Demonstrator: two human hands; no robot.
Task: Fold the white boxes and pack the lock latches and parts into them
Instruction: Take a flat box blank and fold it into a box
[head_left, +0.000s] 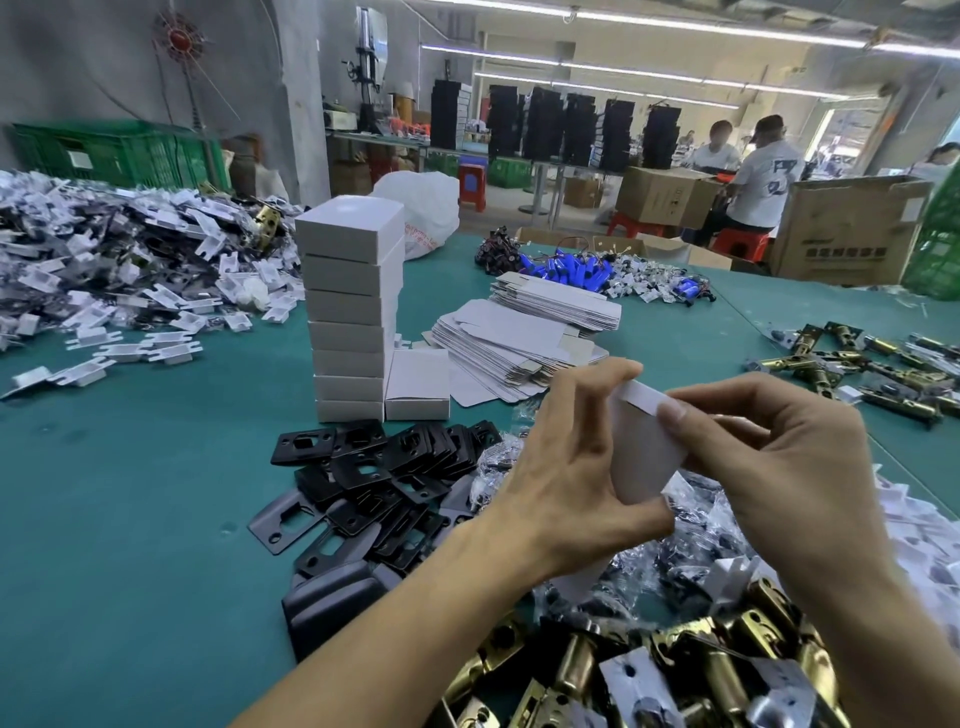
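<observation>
Both hands hold one white box (641, 447) above the green table (130, 519). My left hand (566, 467) grips its left side, thumb underneath and fingers over the top edge. My right hand (769, 457) pinches the box's top flap with the thumb. Brass lock latches (649, 670) lie in a heap just below my arms. Black strike plates (384, 478) are scattered to the left of my left hand. Small clear bags of parts (691, 545) sit under the box. Flat unfolded boxes (514, 343) are piled behind.
A tall stack of folded white boxes (353, 306) stands mid-table, one more box (418, 383) beside its base. White plastic parts (114, 270) heap at the left, more latches (872, 364) at the right, blue batteries (571, 267) farther back. People sit at the far right.
</observation>
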